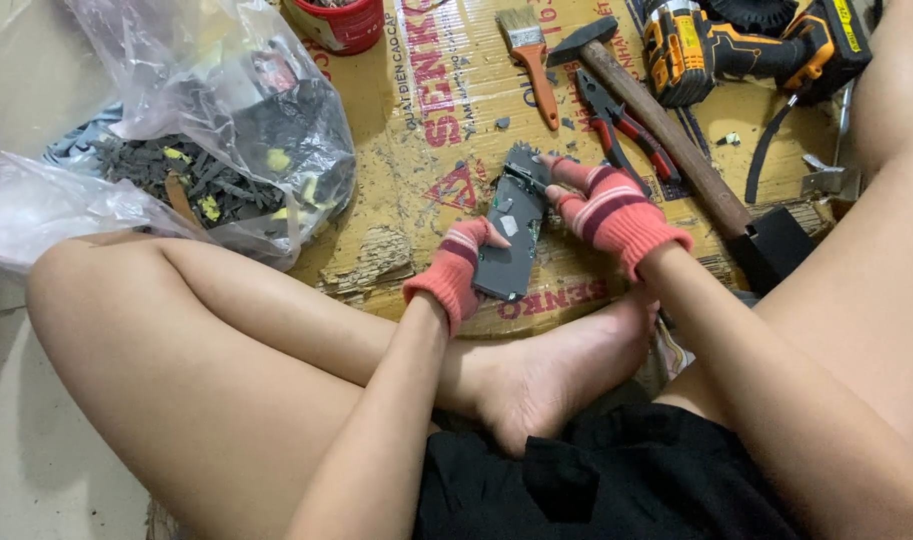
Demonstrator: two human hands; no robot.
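- Circuit board (509, 232), dark grey and long, with small pale parts on its face and a broken far end, sits between our two gloved hands above the cardboard sheet (416, 170) on the floor.
- Our left hand (456, 270) grips its near end; our right hand (606, 205) pinches the far end.
- Just beyond lie red-handled pliers (621, 125), a hammer (656, 120) and a paintbrush (531, 55).
- Farther left, we see a clear plastic bag (216, 130) of dark scraps.
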